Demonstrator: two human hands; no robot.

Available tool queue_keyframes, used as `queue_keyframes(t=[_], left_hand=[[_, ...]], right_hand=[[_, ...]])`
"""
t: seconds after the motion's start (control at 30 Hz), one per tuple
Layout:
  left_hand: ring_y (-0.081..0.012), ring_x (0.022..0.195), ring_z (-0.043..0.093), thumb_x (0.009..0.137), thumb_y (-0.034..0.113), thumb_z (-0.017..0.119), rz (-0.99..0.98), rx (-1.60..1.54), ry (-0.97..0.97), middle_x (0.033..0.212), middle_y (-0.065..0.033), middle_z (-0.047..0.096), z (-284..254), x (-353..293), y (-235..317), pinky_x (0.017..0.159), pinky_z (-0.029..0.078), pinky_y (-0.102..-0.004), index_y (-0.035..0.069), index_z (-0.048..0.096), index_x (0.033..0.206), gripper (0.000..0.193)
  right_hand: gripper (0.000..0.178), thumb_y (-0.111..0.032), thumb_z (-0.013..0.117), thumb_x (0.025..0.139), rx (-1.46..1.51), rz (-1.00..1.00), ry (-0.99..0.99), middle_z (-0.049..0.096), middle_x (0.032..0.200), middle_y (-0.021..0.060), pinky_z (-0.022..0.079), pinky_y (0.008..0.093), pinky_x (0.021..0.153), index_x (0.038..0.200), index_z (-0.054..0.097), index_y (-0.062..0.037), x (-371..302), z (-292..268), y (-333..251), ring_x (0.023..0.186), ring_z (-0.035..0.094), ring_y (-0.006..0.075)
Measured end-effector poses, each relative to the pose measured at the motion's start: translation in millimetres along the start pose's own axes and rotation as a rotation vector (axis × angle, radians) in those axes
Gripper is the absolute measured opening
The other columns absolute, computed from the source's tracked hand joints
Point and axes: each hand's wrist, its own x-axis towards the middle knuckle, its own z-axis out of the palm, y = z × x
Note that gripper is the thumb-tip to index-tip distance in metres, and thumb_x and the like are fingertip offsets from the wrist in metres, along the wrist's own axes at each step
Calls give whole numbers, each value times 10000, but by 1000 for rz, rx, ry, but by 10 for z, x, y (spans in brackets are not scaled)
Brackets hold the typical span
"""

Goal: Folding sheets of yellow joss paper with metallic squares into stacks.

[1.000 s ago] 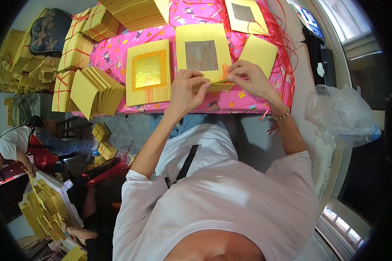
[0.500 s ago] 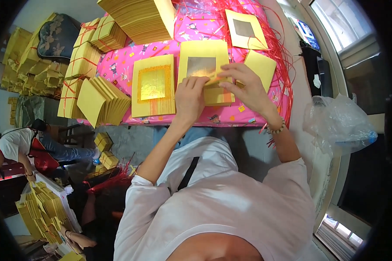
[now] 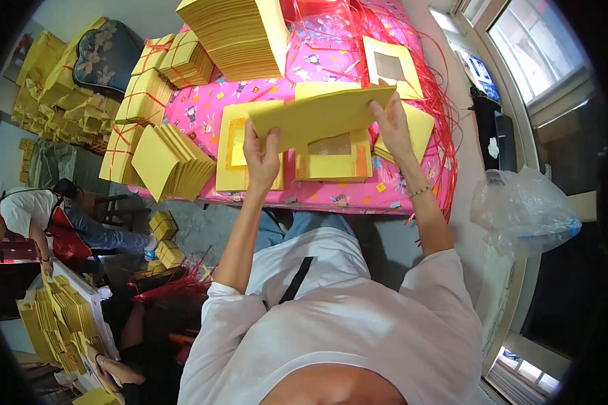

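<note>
My left hand (image 3: pixel 262 154) and my right hand (image 3: pixel 392 125) grip opposite ends of a yellow paper sheet (image 3: pixel 324 116), raised and tilted. Whether it is one sheet or several, I cannot tell. Under it lies a stack of yellow paper (image 3: pixel 334 169) with a silver-grey square and an orange band, partly hidden by the raised paper. To the left, a second stack (image 3: pixel 226 177) carries a gold square, partly covered by my left hand. Near my right hand lie more yellow sheets (image 3: pixel 419 131) and, farther back, a sheet with a grey square (image 3: pixel 412 67).
A pink patterned cloth (image 3: pixel 192 111) covers the table. Tall yellow paper stacks (image 3: pixel 240 40), bundles tied with red string (image 3: pixel 145 94) and a fanned pile (image 3: pixel 172 162) stand left. Loose red strings (image 3: pixel 446 121) run down the right edge. A co-worker (image 3: pixel 34 209) bends at the far left.
My hands have moved apart from the stack's middle and now lift yellow paper by both ends. The whole view has shifted slightly.
</note>
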Motion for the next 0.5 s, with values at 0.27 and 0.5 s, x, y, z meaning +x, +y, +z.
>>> queue_keyframes(t=[0.27,0.5], left_hand=[[-116,955,484,915,78,532,-15,185,-35,1006,-44,525,-134,-41,-89,841,385,-245,26,435,1144,254],[-121,947,462,892,74,571,-64,38,13,993,-53,486,-53,-55,-66,849,372,-254,17,436,1082,239]], right_hand=[[262,-119,481,959,168,54,-95,523,1092,64,395,250,922,1181,426,8,-102,109,-26,1031,501,113],[260,-136,512,949,146,11,-51,518,1055,50,393,254,890,1156,421,-7,-172,115,80,994,496,105]])
